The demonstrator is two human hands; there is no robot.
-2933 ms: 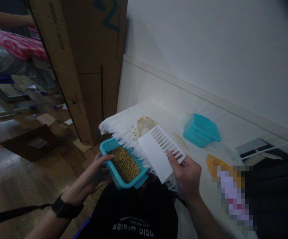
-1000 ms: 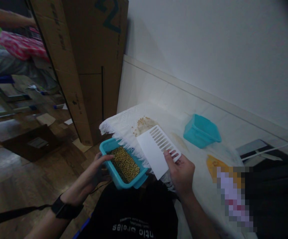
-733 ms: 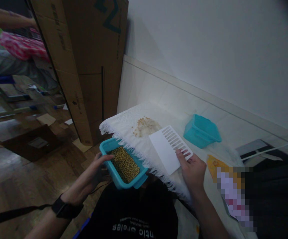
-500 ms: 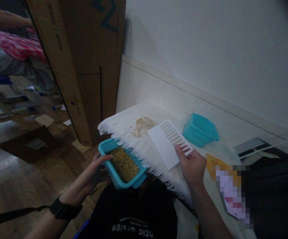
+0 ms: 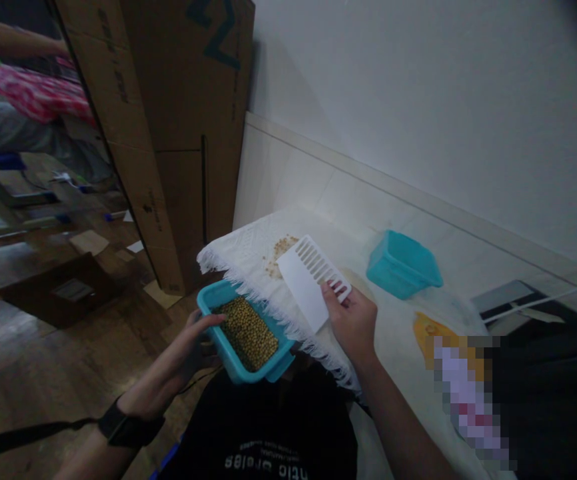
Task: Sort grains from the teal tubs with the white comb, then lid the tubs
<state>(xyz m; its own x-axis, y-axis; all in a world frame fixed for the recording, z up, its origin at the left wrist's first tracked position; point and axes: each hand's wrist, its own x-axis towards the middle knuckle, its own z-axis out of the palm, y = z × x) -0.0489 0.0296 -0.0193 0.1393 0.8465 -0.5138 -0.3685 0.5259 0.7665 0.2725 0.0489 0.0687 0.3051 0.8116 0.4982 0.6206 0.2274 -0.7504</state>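
My left hand [image 5: 188, 347] grips the near left side of a teal tray [image 5: 209, 303] full of yellowish beans [image 5: 246, 332], held just below the fringed edge of a white cloth [image 5: 248, 243]. My right hand [image 5: 351, 320] is closed on one end of a white slotted plastic scraper [image 5: 306, 280]. The scraper stands tilted on the cloth, partly covering a small heap of loose beans [image 5: 277, 253].
A second teal tub [image 5: 402, 263] sits on the cloth to the right. Tall cardboard boxes [image 5: 168, 120] stand at the left against a white wall. A yellow item [image 5: 431, 330] and a dark device [image 5: 508, 300] lie at the right. Another person's arm [image 5: 13, 40] shows top left.
My right hand swung the scraper out to the right, then back left, so it now stands over the loose beans. The left hand and tray have hardly moved.
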